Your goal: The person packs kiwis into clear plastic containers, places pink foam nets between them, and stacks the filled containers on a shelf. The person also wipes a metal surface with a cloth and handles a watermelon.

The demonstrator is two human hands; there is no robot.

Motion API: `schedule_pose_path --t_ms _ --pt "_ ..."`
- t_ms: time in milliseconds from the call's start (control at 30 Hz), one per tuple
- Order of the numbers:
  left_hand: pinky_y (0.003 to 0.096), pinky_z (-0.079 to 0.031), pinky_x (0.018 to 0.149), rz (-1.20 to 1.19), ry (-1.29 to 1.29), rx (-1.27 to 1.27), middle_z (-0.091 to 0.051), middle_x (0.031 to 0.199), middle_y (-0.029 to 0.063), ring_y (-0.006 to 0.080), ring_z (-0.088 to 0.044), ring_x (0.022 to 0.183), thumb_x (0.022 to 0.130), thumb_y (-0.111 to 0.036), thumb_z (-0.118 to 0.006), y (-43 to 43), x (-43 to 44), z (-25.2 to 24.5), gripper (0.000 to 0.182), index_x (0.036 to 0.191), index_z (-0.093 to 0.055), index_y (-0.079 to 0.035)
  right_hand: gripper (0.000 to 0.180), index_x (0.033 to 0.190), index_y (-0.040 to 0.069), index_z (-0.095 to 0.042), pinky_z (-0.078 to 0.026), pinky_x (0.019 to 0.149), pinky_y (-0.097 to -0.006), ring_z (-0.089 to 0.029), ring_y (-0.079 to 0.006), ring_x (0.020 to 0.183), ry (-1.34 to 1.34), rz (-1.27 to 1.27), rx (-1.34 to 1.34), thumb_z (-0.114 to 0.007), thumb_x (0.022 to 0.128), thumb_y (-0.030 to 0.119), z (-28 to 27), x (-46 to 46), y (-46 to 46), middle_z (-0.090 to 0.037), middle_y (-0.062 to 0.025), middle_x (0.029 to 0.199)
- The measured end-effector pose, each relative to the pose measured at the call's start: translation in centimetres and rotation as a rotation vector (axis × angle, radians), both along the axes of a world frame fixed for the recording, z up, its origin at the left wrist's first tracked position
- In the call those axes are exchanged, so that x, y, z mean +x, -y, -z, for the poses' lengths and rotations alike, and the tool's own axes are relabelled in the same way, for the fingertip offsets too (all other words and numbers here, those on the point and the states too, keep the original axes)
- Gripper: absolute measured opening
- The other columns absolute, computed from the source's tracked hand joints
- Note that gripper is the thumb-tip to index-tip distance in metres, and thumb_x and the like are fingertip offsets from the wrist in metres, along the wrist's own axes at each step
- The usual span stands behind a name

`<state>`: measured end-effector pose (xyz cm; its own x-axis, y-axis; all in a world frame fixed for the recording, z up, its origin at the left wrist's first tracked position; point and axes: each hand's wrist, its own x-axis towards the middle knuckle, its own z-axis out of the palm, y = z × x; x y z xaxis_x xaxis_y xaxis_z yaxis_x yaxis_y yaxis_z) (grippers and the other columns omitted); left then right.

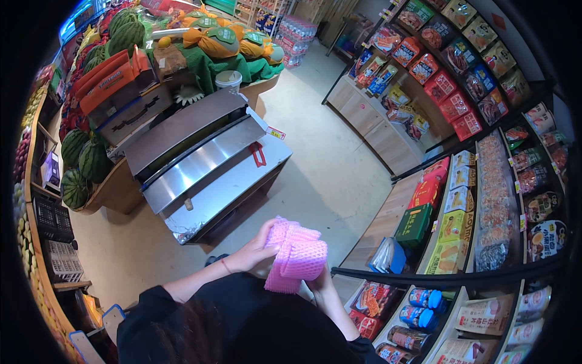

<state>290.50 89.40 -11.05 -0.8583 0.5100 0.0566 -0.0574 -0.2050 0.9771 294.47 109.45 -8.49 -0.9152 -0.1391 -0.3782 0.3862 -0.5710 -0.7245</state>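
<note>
Pink foam fruit netting point(298, 255), folded into a loose bundle, is held between both hands in front of my body. My left hand point(265, 243) grips its upper left side, the thumb lying over the foam. At the lower right, my right hand point(322, 283) holds the bundle from beneath, and its fingers are mostly hidden by the netting. Beyond the hands stands a metal-topped wrapping machine point(204, 166). On its white top lie a red plastic handle-like piece point(258, 154) and a small beige object point(188, 204).
Whole watermelons point(93, 157) and orange cardboard boxes point(107, 79) crowd the display at left. A white bucket point(228, 80) sits behind the machine. Shelves of packaged snacks point(454, 214) curve along the right, with a blue box point(388, 257) near my right arm. Pale floor point(313, 132) runs between.
</note>
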Motion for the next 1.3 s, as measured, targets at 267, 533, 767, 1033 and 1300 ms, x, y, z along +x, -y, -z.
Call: schedule_pose_path --t_ms 267,533,767,1033,1300 --pt "0.0344 -0.032 0.107 -0.008 -0.039 -0.148 -0.046 0.133 0.0158 0.0239 -0.044 0.126 0.092 -0.033 -0.058 -12.1 -10.9 5.2 0.056 0.135 -0.040 -0.002 0.029 0.114 0.001 -0.059 -0.053 0.074 -0.0276 -0.065 -0.0161 0.086 0.139 -0.178 0.221 -0.062 0.088 0.012 6.3 -7.2 -10.4 -0.066 -0.0089 0.102" --pt "0.0352 -0.042 0.094 0.023 -0.257 -0.027 -0.058 0.111 0.0128 0.0264 -0.054 0.106 0.085 -0.016 -0.065 -27.9 -30.0 3.1 0.023 0.102 -0.056 -0.003 0.030 0.110 0.002 -0.060 -0.053 0.073 -0.0283 -0.064 -0.0152 0.083 0.116 0.133 0.165 -0.067 0.083 0.010 5.2 -23.1 -25.5 -0.065 -0.0085 0.101" --pt "0.0312 -0.042 0.092 0.045 -0.075 0.117 -0.060 0.107 0.0098 0.0189 -0.055 0.102 0.090 -0.010 -0.059 -37.4 -44.4 1.6 0.009 0.091 -0.054 -0.003 0.032 0.107 0.003 -0.061 -0.053 0.072 -0.0289 -0.064 -0.0144 0.080 -0.034 0.228 0.363 -0.072 0.078 0.009 5.0 -36.0 -35.7 -0.065 -0.0081 0.100" --pt "0.0287 -0.047 0.086 -0.347 0.231 0.318 -0.063 0.103 0.0074 0.0119 -0.058 0.097 0.095 -0.010 -0.055 -42.8 -62.8 5.2 0.008 0.095 -0.054 -0.002 0.034 0.102 0.004 -0.061 -0.053 0.070 -0.0296 -0.063 -0.0135 0.077 -1.201 -0.146 1.164 -0.077 0.072 0.007 7.3 -62.1 -42.3 -0.065 -0.0077 0.099" --pt "0.0281 -0.050 0.081 -1.145 0.284 0.434 -0.063 0.096 0.0093 0.0142 -0.060 0.088 0.097 -0.013 -0.048 -37.7 -78.0 3.3 0.014 0.097 -0.055 -0.001 0.035 0.117 0.004 -0.056 -0.051 0.085 -0.0323 -0.063 -0.0170 0.096 0.068 -0.518 -0.063 -0.066 0.084 0.007 4.1 -87.2 -38.9 -0.063 -0.0104 0.111"
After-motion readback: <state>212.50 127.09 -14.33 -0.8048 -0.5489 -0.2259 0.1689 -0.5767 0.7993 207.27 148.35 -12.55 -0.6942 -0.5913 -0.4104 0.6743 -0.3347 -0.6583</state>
